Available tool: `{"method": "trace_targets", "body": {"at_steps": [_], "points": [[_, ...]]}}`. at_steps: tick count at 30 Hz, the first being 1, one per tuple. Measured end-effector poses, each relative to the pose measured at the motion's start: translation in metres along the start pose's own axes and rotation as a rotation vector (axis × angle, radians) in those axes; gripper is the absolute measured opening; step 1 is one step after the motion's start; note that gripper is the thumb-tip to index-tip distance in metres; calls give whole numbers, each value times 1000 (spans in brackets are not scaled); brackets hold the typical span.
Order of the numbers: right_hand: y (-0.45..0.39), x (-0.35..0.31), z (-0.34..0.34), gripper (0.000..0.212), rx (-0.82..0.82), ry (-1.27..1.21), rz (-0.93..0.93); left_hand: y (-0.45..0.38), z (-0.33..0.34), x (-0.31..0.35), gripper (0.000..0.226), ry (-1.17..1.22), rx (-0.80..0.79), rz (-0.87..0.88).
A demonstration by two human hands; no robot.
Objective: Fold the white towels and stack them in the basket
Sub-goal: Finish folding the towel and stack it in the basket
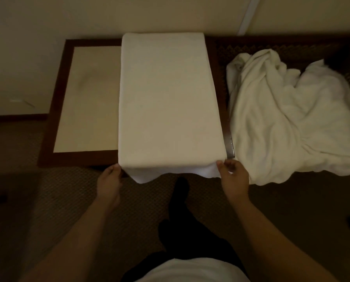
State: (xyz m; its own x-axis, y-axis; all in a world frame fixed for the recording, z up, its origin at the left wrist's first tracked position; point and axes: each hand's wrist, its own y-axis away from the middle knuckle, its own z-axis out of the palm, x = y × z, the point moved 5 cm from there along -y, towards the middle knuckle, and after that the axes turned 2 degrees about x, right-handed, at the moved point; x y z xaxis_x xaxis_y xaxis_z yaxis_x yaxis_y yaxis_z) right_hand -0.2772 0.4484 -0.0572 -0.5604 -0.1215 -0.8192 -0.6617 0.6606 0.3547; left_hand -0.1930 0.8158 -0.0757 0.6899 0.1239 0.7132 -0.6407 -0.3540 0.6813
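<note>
A white towel (168,102), folded into a long strip, lies flat across the low dark-framed table (54,110), its near end hanging over the front edge. My left hand (109,186) pinches the near left corner of that towel. My right hand (234,176) pinches the near right corner. A heap of crumpled white towels (288,119) lies to the right, partly inside a dark woven basket (292,47).
The table's cream inset panel (88,98) is bare on the left. A cream wall runs behind. Patterned carpet (68,200) covers the floor, and my dark-trousered leg (180,210) stands just before the table.
</note>
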Motion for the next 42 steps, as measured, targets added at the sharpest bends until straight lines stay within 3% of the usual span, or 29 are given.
{"method": "trace_targets", "body": {"at_steps": [6,10,13,18,24,29,33,36,39,40,42], "points": [[-10,3,-2,23,-19,53,-61,2,-5,4,14,-168,-157,56],[-11,-4,-15,14,78,63,-163,5,-5,15,28,-438,-104,279],[-22,4,-10,22,67,107,-61,8,2,16,29,-547,-28,359],[-14,20,8,12,-64,-105,100,2,10,4,38,-447,-31,300],[-12,24,8,39,-271,-80,-32,0,21,-17,39,-520,-252,298],[-8,22,9,68,-304,-149,-14,7,11,-42,47,-513,-284,250],[-8,27,8,58,-300,-166,-2,9,-3,-60,54,-462,-287,198],[-7,24,7,57,-353,-216,36,14,-6,-68,42,-337,-316,138],[-13,30,11,100,-398,-309,61,19,-6,-66,20,-193,-333,68],[-12,30,13,104,-424,-305,56,20,-8,-62,20,-170,-322,64],[-9,23,19,90,-468,-303,78,17,-13,-56,23,-144,-286,73]]}}
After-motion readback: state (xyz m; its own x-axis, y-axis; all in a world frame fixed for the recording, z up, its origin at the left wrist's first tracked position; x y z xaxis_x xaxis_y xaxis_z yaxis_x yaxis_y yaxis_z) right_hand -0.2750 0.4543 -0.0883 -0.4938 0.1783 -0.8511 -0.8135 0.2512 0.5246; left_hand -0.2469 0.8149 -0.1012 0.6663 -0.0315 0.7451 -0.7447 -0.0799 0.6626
